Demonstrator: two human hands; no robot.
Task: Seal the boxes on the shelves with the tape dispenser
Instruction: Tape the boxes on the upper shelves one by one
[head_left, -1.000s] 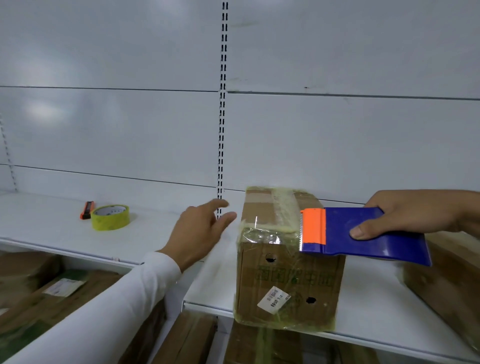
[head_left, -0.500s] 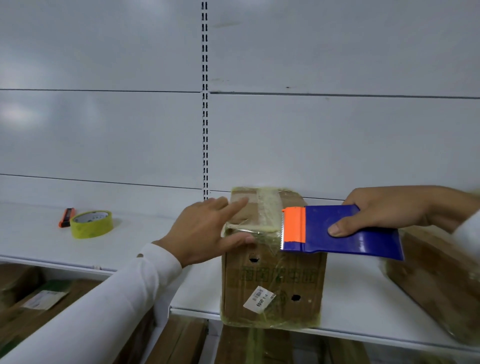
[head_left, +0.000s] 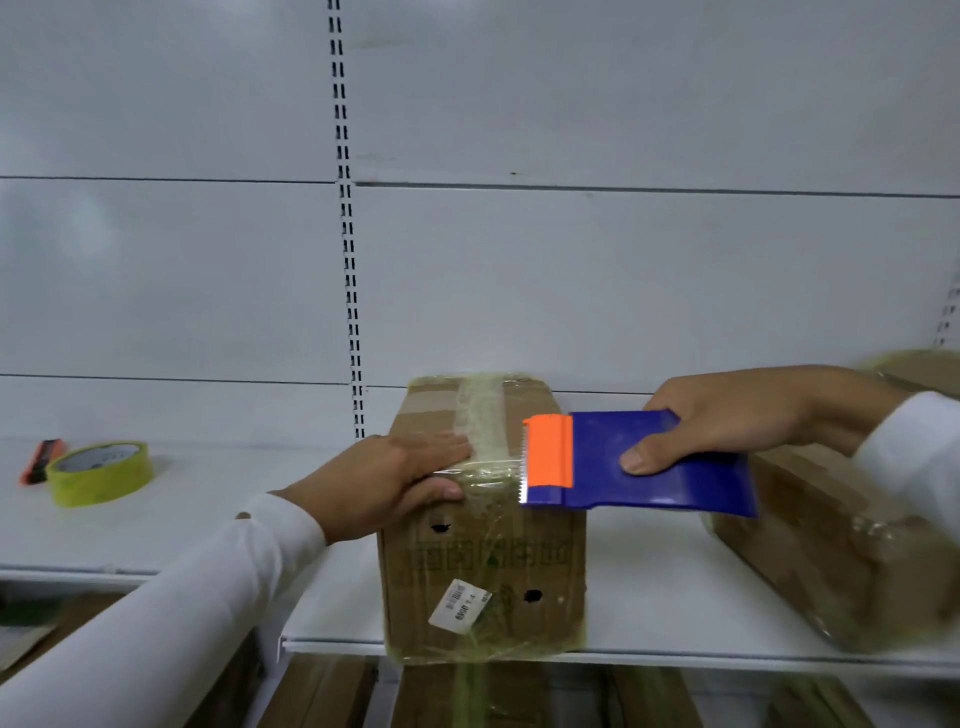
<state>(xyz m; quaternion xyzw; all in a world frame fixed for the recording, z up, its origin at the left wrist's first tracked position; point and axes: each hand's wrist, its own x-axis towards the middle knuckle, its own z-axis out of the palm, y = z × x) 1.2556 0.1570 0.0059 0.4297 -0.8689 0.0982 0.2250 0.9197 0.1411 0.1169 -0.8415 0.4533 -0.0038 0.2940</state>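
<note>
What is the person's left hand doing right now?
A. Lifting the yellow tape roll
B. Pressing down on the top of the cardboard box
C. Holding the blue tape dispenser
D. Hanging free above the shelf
B: the left hand lies flat on the top front edge of the cardboard box, with the thumb on its front face, while the right hand holds the blue tape dispenser; the yellow tape roll lies untouched on the shelf.

Even, fairly bright overhead light w/ a cool cast; soft hazy glare patches on the white back panel (head_left: 571, 270), upper left. Shadows weak & diffuse, e.g. under the tape dispenser (head_left: 634, 460) and beside the center box (head_left: 483, 561). Wide-angle bend at edges: panel seams bow slightly. Motion blur on the right-side box (head_left: 841, 551) & bottom area; center reasonably sharp, label text not readable.
</note>
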